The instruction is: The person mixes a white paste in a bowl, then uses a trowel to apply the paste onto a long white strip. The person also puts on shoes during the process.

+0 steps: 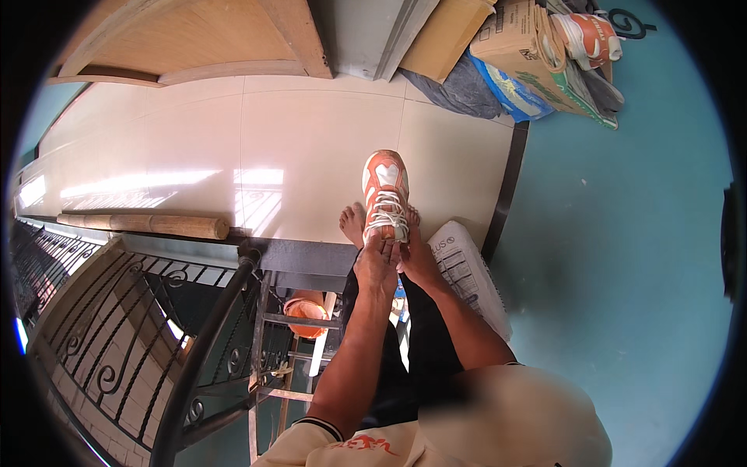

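An orange and white sneaker [385, 175] with white laces is held out above my bare feet [350, 222], toe pointing away from me. My left hand [377, 261] has its fingers on the near end of the shoe at its left and middle. My right hand [420, 257] grips the same end from the right side, its fingertips partly hidden. A white packed sack [467, 280] lies just right of my right hand.
A black railing [210, 342] runs at left, with a bamboo pole [171, 224]. A metal ladder [299, 319] and orange bucket [306, 310] are below. Cardboard boxes [506, 43] and another sneaker [591, 39] are piled top right. A teal wall [622, 233] fills the right; wooden panels [187, 35] stand ahead.
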The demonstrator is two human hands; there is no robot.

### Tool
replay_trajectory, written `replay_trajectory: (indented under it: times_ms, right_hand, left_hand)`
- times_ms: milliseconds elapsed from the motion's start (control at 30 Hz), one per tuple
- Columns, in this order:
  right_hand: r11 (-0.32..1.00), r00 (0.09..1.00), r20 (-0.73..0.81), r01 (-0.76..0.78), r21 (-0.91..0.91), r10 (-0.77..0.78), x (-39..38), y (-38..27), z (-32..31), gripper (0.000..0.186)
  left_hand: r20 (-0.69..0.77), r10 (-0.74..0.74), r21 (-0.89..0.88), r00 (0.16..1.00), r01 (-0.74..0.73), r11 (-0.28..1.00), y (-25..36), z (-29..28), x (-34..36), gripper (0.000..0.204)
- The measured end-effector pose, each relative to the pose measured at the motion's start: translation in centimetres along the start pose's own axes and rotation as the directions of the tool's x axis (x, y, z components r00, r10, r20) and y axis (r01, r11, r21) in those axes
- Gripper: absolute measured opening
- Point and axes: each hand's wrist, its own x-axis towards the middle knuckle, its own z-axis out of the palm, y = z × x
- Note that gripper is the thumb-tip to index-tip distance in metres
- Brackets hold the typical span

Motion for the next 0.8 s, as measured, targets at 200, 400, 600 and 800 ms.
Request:
replay_trajectory:
  times_ms: [200, 400, 600, 800]
  right_hand:
    - [0.960, 0.994, -0.106, -0.012, -0.278, -0.018, 10.9, 8.9, 5.3, 0.022]
    - [0.912, 0.998, -0.055, -0.009, -0.410, -0.015, 16.9, 9.9, 4.1, 0.018]
    - [0.902, 0.990, 0.000, 0.130, -0.412, -0.143, 17.1, 16.5, 3.8, 0.019]
    - [0.897, 1.000, 0.020, 0.016, -0.443, -0.007, 15.0, 20.2, 5.4, 0.019]
  left_hand:
    - [-0.109, 0.031, 0.054, 0.994, -0.025, 0.998, 0.1, -3.1, 14.4, 0.041]
    - [0.087, -0.092, 0.137, 0.992, 0.079, 0.987, 1.2, -4.1, 21.9, 0.016]
    - [0.130, -0.235, 0.233, 0.963, 0.201, 0.951, 0.3, -5.7, 23.1, 0.017]
    - [-0.050, -0.394, 0.346, 0.918, 0.387, 0.855, -1.0, -8.8, 22.7, 0.020]
